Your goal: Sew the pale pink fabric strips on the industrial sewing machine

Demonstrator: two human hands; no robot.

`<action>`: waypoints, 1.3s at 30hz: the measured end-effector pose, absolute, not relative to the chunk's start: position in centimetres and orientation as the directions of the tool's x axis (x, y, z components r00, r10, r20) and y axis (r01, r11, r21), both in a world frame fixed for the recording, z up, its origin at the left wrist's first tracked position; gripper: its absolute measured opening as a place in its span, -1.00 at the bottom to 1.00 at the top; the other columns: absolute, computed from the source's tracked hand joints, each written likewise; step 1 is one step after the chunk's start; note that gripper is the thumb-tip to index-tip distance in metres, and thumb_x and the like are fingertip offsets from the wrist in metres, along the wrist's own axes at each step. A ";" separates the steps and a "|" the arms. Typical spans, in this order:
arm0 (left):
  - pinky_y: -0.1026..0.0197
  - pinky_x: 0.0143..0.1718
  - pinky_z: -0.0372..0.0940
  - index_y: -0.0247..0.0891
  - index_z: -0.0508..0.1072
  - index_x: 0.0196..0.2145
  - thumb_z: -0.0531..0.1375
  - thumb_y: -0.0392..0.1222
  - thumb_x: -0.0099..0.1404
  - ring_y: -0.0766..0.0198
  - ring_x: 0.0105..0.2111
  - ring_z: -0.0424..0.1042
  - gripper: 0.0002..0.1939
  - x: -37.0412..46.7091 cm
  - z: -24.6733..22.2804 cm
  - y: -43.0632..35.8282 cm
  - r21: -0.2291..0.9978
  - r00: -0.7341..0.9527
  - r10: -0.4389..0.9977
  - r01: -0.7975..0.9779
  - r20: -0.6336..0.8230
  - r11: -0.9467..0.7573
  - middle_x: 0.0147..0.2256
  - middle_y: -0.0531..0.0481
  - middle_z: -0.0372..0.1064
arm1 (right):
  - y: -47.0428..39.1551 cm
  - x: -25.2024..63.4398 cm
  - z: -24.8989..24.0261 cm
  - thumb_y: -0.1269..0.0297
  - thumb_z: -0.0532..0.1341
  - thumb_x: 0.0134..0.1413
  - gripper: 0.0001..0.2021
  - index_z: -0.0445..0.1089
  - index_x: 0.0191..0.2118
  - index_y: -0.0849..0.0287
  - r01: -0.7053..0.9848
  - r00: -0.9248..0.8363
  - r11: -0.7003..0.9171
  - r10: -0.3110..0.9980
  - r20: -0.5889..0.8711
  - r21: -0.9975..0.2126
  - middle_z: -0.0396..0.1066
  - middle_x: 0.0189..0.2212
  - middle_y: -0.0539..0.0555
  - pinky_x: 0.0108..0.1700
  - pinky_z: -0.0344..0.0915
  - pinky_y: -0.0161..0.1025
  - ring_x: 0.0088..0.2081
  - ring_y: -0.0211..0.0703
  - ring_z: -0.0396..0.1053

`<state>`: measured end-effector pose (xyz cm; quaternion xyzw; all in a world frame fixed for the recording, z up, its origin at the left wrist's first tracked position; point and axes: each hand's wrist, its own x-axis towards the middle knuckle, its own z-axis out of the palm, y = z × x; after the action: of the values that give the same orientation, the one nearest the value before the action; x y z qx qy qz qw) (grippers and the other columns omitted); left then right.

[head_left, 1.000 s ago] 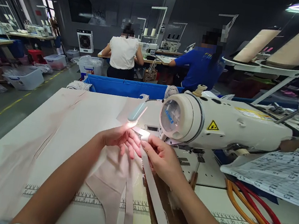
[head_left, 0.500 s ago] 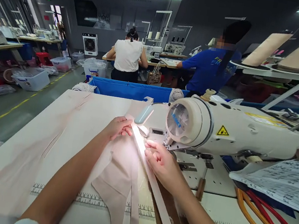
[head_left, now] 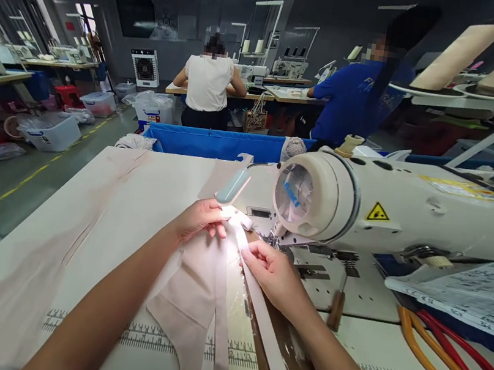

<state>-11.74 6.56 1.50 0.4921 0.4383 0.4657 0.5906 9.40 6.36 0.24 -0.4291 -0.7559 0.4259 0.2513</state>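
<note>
My left hand [head_left: 202,220] is closed, its thumb and fingers pinching the upper end of the pale pink fabric under the bright lamp [head_left: 232,186]. A cut pale pink fabric piece [head_left: 188,297] trails from there toward the table's front edge. My right hand [head_left: 269,269] is closed on a long pale elastic-like strip [head_left: 267,324], thumb on top, just right of the left hand. The strip runs down past the front edge. Close by on the right is the white sewing machine [head_left: 319,196]; its needle area is partly hidden behind the head.
Orange-handled scissors [head_left: 429,360] and a wooden-handled tool [head_left: 336,310] lie at the right, near a printed sheet [head_left: 485,295]. Sheer pink fabric [head_left: 23,281] covers the table's left. A blue cloth bin [head_left: 207,143] borders the far edge. Two people sit at machines beyond.
Both hands have shifted slightly, the left a little right and lower, the right a little lower along the strip. The strip's upper end lies differently under the lamp. The camera view has moved slightly.
</note>
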 end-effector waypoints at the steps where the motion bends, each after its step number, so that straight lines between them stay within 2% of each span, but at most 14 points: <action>1: 0.41 -0.60 0.18 -0.40 0.49 -0.29 0.27 -0.12 0.20 0.38 -0.51 0.41 -0.76 -11.7 1.3 6.6 0.990 0.180 0.982 -0.115 -0.055 0.076 -0.42 -0.10 0.42 | 6.4 9.4 0.3 0.00 0.09 0.07 -0.69 0.30 -0.48 0.13 0.437 -0.507 0.272 0.862 0.015 -0.857 0.40 -0.52 0.02 -0.40 0.15 -0.23 -0.47 -0.13 0.30; 5: 0.40 -0.58 0.19 -0.42 0.49 -0.31 0.27 -0.14 0.20 0.38 -0.53 0.40 -0.76 -11.4 1.1 6.6 0.990 0.157 0.986 -0.117 -0.060 0.078 -0.45 -0.14 0.45 | 6.4 9.3 0.2 0.00 0.07 0.06 -0.69 0.30 -0.48 0.13 0.453 -0.512 0.285 0.859 0.016 -0.845 0.38 -0.53 0.01 -0.40 0.15 -0.23 -0.48 -0.13 0.28; 10: 0.41 -0.58 0.20 -0.41 0.51 -0.25 0.26 -0.16 0.21 0.41 -0.52 0.41 -0.77 -11.3 1.3 6.5 0.987 0.179 0.983 -0.143 -0.045 0.071 -0.25 -0.23 0.51 | 6.6 9.4 -0.2 0.02 0.05 0.07 -0.69 0.27 -0.51 0.12 0.484 -0.518 0.325 0.855 0.033 -0.812 0.28 -0.57 -0.02 -0.43 0.08 -0.23 -0.51 -0.16 0.19; 13: 0.40 -0.57 0.21 -0.39 0.51 -0.25 0.28 -0.14 0.20 0.41 -0.52 0.41 -0.76 -11.3 1.4 6.5 0.987 0.178 0.983 -0.144 -0.050 0.076 -0.23 -0.23 0.51 | 6.6 9.4 -0.3 0.04 0.06 0.06 -0.70 0.22 -0.56 0.11 0.500 -0.524 0.366 0.849 0.062 -0.785 0.20 -0.60 -0.03 -0.43 0.04 -0.23 -0.51 -0.16 0.14; 17: 0.40 -0.55 0.22 -0.39 0.50 -0.32 0.29 -0.13 0.18 0.41 -0.52 0.41 -0.77 -11.2 1.4 6.4 0.987 0.171 0.983 -0.131 -0.068 0.091 -0.24 -0.22 0.51 | 6.5 9.4 -0.2 0.07 0.07 0.03 -0.71 0.27 -0.56 0.13 0.514 -0.515 0.392 0.852 0.091 -0.763 0.30 -0.51 0.03 -0.38 0.07 -0.21 -0.43 -0.11 0.21; 20: 0.39 -0.55 0.22 -0.39 0.50 -0.33 0.31 -0.11 0.17 0.40 -0.50 0.41 -0.75 -11.1 1.2 6.5 0.987 0.171 0.984 -0.136 -0.059 0.083 -0.28 -0.18 0.48 | 6.4 9.5 0.0 0.07 0.08 0.01 -0.71 0.30 -0.56 0.14 0.529 -0.491 0.367 0.868 0.077 -0.765 0.32 -0.53 0.02 -0.39 0.07 -0.23 -0.44 -0.12 0.22; 24: 0.39 -0.55 0.19 -0.39 0.52 -0.35 0.37 -0.09 0.08 0.41 -0.51 0.35 -0.71 -11.5 1.5 6.3 0.986 0.162 0.984 -0.141 -0.070 0.093 -0.45 0.00 0.36 | 6.3 9.7 0.3 0.06 0.10 0.02 -0.70 0.31 -0.56 0.14 0.523 -0.467 0.278 0.884 0.002 -0.806 0.24 -0.70 -0.06 -0.51 0.06 -0.29 -0.60 -0.19 0.21; 26: 0.38 -0.54 0.19 -0.38 0.54 -0.37 0.39 -0.08 0.04 0.46 -0.54 0.27 -0.71 -12.0 1.9 6.1 0.990 0.248 0.966 -0.098 -0.077 0.104 -0.51 0.06 0.30 | 6.3 9.8 0.3 0.06 0.06 0.07 -0.70 0.34 -0.51 0.14 0.496 -0.463 0.228 0.886 -0.033 -0.838 0.29 -0.72 -0.06 -0.55 0.12 -0.29 -0.67 -0.21 0.23; 29: 0.35 -0.50 0.24 -0.35 0.57 -0.38 0.41 -0.06 0.00 0.44 -0.55 0.27 -0.70 -12.6 2.5 5.8 0.988 0.485 0.862 0.052 -0.150 0.143 -0.53 0.08 0.33 | 6.2 9.8 0.1 0.06 0.04 0.08 -0.69 0.41 -0.37 0.15 0.445 -0.442 0.193 0.897 -0.027 -0.874 0.45 -0.60 0.02 -0.52 0.24 -0.29 -0.59 -0.17 0.36; 32: 0.31 -0.47 0.31 -0.30 0.58 -0.40 0.43 -0.02 -0.03 0.36 -0.51 0.38 -0.69 -12.7 2.6 5.7 0.950 0.621 0.719 0.199 -0.312 0.240 -0.51 0.05 0.40 | 6.2 9.6 -0.2 0.03 0.05 0.07 -0.66 0.42 -0.25 0.15 0.413 -0.414 0.185 0.910 -0.003 -0.892 0.49 -0.54 0.04 -0.52 0.27 -0.27 -0.59 -0.17 0.34; 35: 0.32 -0.50 0.31 -0.27 0.58 -0.36 0.42 0.04 0.00 0.32 -0.48 0.44 -0.65 -12.7 2.0 5.7 0.917 0.643 0.654 0.268 -0.398 0.295 -0.41 -0.01 0.49 | 6.1 9.5 -0.5 0.05 0.06 0.07 -0.67 0.40 -0.22 0.15 0.388 -0.404 0.184 0.915 0.012 -0.903 0.50 -0.47 0.06 -0.48 0.33 -0.25 -0.54 -0.16 0.37; 39: 0.31 -0.47 0.34 -0.30 0.54 -0.40 0.41 0.04 0.00 0.29 -0.40 0.47 -0.65 -13.2 1.2 5.9 0.933 0.622 0.697 0.197 -0.357 0.302 -0.30 -0.09 0.53 | 6.1 9.6 -1.1 0.10 0.05 0.08 -0.69 0.38 -0.15 0.11 0.357 -0.408 0.197 0.912 0.037 -0.913 0.51 -0.27 0.11 -0.41 0.41 -0.27 -0.26 -0.06 0.50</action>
<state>-13.16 5.95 1.21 0.5631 0.3968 0.1782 0.7026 9.56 6.05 -1.06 -0.4476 -0.7090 0.4487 0.3094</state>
